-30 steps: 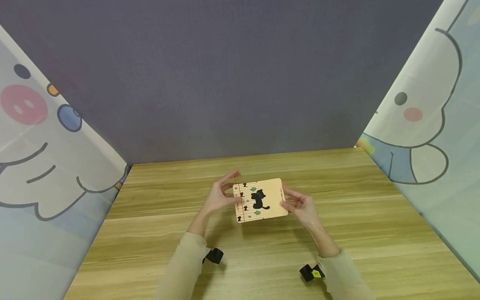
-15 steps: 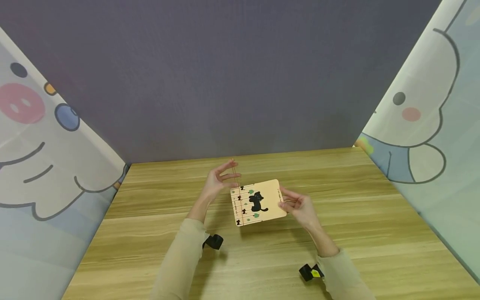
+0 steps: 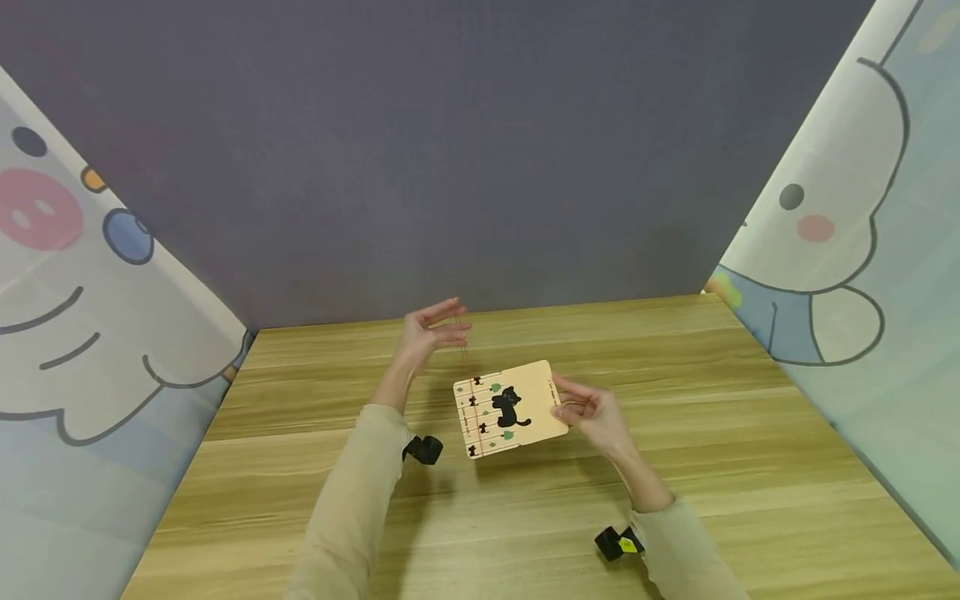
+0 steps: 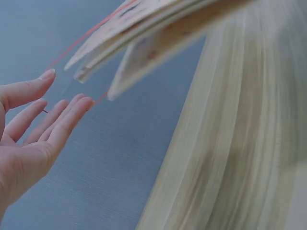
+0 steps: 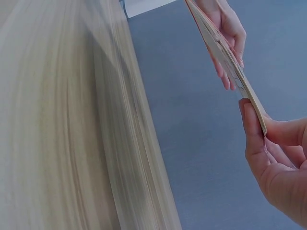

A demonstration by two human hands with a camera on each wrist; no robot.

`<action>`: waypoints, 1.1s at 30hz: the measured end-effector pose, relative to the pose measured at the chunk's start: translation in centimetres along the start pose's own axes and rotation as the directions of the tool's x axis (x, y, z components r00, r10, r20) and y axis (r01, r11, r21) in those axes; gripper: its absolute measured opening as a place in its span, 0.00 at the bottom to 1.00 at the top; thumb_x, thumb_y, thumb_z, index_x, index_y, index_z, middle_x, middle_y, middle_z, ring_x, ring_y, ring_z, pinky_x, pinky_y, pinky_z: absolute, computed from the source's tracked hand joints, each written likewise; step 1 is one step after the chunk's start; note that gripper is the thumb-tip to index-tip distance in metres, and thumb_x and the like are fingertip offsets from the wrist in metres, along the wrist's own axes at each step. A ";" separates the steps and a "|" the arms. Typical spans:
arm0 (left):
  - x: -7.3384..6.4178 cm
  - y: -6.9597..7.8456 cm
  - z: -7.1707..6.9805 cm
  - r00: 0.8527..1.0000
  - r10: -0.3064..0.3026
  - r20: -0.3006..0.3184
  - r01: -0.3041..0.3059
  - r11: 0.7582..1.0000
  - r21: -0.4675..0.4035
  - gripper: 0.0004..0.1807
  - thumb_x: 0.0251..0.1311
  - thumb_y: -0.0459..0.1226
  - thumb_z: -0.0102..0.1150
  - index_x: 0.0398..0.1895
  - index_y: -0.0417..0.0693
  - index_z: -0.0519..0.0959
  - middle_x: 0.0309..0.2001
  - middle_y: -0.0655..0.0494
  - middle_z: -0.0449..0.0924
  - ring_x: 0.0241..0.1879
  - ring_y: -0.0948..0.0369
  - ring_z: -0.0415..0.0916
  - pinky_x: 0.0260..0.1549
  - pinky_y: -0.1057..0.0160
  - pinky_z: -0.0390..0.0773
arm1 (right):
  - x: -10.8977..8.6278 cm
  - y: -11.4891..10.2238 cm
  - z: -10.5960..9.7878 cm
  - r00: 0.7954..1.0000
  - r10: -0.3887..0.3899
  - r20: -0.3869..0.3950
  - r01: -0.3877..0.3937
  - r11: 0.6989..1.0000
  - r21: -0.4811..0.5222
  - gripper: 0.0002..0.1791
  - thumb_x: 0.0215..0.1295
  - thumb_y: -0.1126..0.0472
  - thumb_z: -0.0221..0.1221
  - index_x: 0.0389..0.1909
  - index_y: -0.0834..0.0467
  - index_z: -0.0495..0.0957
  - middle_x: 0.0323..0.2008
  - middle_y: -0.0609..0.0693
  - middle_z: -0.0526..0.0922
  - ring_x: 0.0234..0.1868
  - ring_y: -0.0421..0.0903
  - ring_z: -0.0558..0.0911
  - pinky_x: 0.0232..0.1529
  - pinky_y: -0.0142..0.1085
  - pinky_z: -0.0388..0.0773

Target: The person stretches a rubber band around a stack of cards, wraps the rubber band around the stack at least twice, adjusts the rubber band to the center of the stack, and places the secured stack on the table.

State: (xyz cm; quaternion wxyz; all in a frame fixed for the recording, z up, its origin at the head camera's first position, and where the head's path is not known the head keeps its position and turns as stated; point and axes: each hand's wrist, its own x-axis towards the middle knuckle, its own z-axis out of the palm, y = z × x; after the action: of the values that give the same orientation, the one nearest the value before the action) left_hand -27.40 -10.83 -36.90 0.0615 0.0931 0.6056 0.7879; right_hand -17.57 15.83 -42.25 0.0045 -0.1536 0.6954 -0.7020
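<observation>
On the left, the person's left hand is spread, fingers nearly straight and gripping nothing, a thin red elastic cord stretched from thumb and fingertip to a cream, round-cornered paper booklet with a black cat print; the spread probably keeps the cord taut. The booklet is held tilted above the pale wood-grain table. At its right edge, the right hand pinches it between thumb and fingers, likely anchoring it against that pull.
</observation>
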 end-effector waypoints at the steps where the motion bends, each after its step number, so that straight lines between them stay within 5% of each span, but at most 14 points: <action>1: 0.2 0.1 0.0 1.000 -0.010 -0.011 0.009 1.000 -0.014 0.29 0.50 0.15 0.49 0.58 0.34 0.64 0.55 0.31 0.63 0.48 0.39 0.68 0.36 0.52 0.78 | 0.0 0.0 0.0 1.000 -0.004 0.006 0.004 1.000 0.000 0.27 0.48 0.81 0.57 0.52 0.75 0.64 0.38 0.74 0.72 0.31 0.41 0.80 0.31 0.28 0.79; 16: 2.0 1.4 0.5 0.979 -0.189 -0.078 0.174 0.970 -0.172 0.24 0.55 0.18 0.45 0.58 0.30 0.63 0.54 0.30 0.64 0.46 0.48 0.73 0.47 0.56 0.73 | -0.1 0.3 -0.1 0.998 -0.050 0.029 0.050 0.999 -0.002 0.26 0.48 0.81 0.56 0.52 0.76 0.64 0.38 0.75 0.72 0.32 0.40 0.80 0.33 0.29 0.79; 21: 2.2 1.9 0.6 0.948 -0.315 -0.054 0.298 0.932 -0.208 0.23 0.59 0.19 0.39 0.60 0.29 0.59 0.57 0.32 0.62 0.51 0.50 0.70 0.44 0.65 0.75 | -0.2 0.5 -0.1 0.997 -0.066 0.045 0.066 0.998 0.001 0.26 0.49 0.81 0.56 0.53 0.76 0.64 0.39 0.75 0.72 0.34 0.40 0.79 0.35 0.30 0.79; 26: 2.6 2.5 0.4 0.912 -0.411 -0.001 0.404 0.898 -0.172 0.22 0.64 0.23 0.35 0.62 0.34 0.57 0.61 0.38 0.60 0.33 0.65 0.74 0.22 0.79 0.72 | -0.3 0.6 -0.3 0.996 -0.071 0.055 0.070 0.998 0.006 0.27 0.48 0.81 0.56 0.53 0.76 0.63 0.38 0.76 0.72 0.33 0.40 0.79 0.35 0.30 0.78; 33: 2.9 3.2 0.0 0.861 -0.489 0.138 0.488 0.872 0.044 0.23 0.66 0.26 0.33 0.64 0.35 0.54 0.60 0.41 0.60 0.15 0.73 0.56 0.11 0.78 0.54 | -0.5 0.6 -0.7 0.994 -0.087 0.072 0.087 0.996 0.014 0.27 0.48 0.81 0.56 0.52 0.78 0.62 0.37 0.78 0.71 0.32 0.40 0.79 0.34 0.29 0.79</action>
State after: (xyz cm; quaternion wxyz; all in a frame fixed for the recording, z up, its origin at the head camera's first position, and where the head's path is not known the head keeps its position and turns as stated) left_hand -30.16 -11.08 -33.63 0.3022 -0.0061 0.6062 0.7356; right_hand -17.42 16.62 -42.95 -0.0001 -0.2089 0.6838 -0.6992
